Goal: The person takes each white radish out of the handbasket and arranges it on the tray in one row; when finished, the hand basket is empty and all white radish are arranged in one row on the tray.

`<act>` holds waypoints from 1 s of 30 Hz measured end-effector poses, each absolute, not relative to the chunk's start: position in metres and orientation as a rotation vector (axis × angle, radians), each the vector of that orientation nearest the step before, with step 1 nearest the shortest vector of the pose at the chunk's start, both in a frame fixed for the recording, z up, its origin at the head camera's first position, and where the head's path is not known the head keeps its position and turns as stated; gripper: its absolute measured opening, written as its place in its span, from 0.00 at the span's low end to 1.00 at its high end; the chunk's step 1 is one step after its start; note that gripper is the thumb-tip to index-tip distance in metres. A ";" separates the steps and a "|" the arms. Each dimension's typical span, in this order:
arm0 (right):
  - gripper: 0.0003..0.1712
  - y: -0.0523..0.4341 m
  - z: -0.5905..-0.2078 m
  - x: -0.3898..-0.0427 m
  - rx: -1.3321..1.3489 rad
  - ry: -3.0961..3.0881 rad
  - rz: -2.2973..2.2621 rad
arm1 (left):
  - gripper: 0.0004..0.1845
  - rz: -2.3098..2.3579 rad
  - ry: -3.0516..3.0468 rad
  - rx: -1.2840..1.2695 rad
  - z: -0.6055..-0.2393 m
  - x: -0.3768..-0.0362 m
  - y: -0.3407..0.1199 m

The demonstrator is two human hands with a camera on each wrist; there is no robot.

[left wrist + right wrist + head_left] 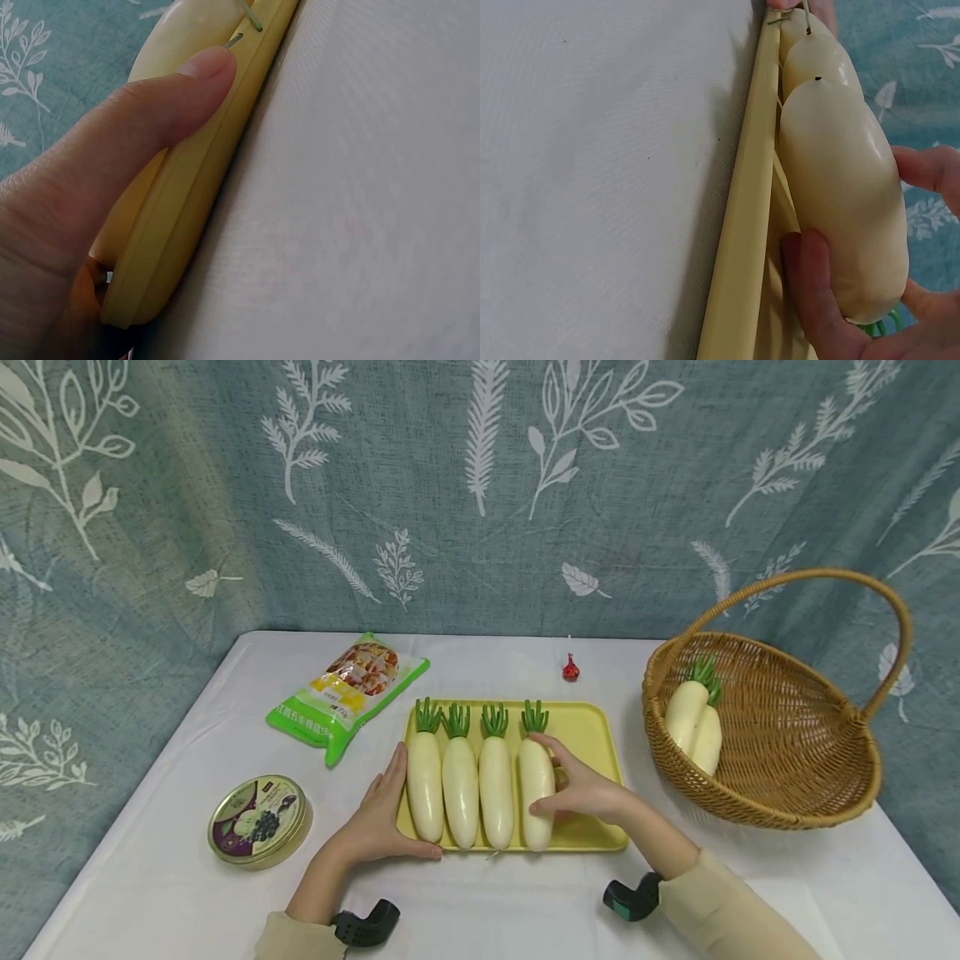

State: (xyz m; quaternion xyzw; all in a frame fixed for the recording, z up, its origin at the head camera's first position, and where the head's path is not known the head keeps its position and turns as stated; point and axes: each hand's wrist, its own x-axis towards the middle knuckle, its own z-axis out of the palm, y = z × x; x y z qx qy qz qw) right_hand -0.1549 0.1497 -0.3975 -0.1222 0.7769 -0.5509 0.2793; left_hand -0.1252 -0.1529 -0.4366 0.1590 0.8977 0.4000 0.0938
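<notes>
A yellow tray (588, 735) lies on the white table with several white radishes side by side on it, green tops pointing away. My right hand (570, 787) grips the rightmost radish (536, 781), thumb on its near side and fingers over the far side; the right wrist view shows this radish (844, 202) held above the tray rim (742, 225). My left hand (382, 817) rests flat against the tray's left side beside the leftmost radish (424, 785). Its thumb (150, 112) lies along the front tray rim (195, 202).
A wicker basket (750, 814) with a tall handle stands at the right and holds two more radishes (693, 718). A green snack bag (348, 693) and a round tin (258, 820) lie left of the tray. A small red object (571, 669) sits behind it.
</notes>
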 end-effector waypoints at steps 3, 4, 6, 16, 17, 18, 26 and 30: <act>0.57 0.147 -0.398 -0.155 -0.327 2.081 -1.478 | 0.77 1.182 2.663 0.469 -0.436 -0.125 -0.153; 0.57 0.146 -0.398 -0.155 -0.331 2.083 -1.477 | 0.77 1.182 2.662 0.472 -0.437 -0.125 -0.153; 0.56 0.145 -0.399 -0.156 -0.341 2.083 -1.477 | 0.77 1.181 2.662 0.472 -0.437 -0.125 -0.153; 0.55 0.139 -0.396 -0.154 -0.340 2.080 -1.492 | 0.77 1.189 2.665 0.477 -0.437 -0.125 -0.153; 0.55 0.139 -0.396 -0.154 -0.341 2.084 -1.490 | 0.77 1.188 2.666 0.476 -0.437 -0.125 -0.153; 0.55 0.139 -0.396 -0.154 -0.341 2.085 -1.491 | 0.77 1.187 2.667 0.476 -0.437 -0.125 -0.153; 0.55 0.137 -0.399 -0.155 -0.399 2.165 -1.428 | 0.77 1.189 2.673 0.484 -0.437 -0.125 -0.153; 0.55 0.136 -0.400 -0.155 -0.439 2.301 -1.314 | 0.77 1.189 2.671 0.484 -0.437 -0.125 -0.153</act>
